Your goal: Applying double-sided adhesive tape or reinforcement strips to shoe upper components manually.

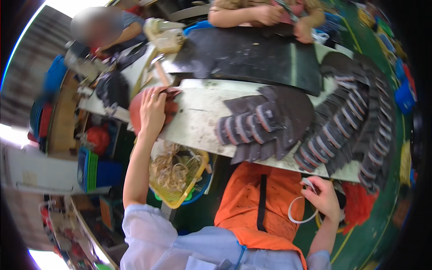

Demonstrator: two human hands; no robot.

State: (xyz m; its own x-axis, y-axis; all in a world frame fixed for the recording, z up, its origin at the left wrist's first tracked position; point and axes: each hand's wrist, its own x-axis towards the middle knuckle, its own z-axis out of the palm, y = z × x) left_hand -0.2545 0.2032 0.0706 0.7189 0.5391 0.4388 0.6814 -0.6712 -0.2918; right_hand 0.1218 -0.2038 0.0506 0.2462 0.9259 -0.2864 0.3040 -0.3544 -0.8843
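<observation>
My left hand (153, 112) reaches far left and lies over reddish-brown curved pieces (136, 112) at the end of the white work table. Its fingers are stretched across their top, and a ring shows on one of them. My right hand (322, 198) is low at the right, beside my orange apron (243, 198). Thumb and fingers pinch a thin white strip (291, 211), which hangs down in an open loop. Between the hands, dark grey curved pieces (294, 110) lie fanned and overlapping on the table, several with light-edged bands.
More banded dark pieces (342, 117) overlap on the right. A black board (247, 56) crosses the far side, where a co-worker's hands (268, 15) are busy. A hammer (161, 72) lies beyond my left hand. Below it, a yellow basket (198, 180) holds tangled beige strips. Another person (130, 33) sits far left.
</observation>
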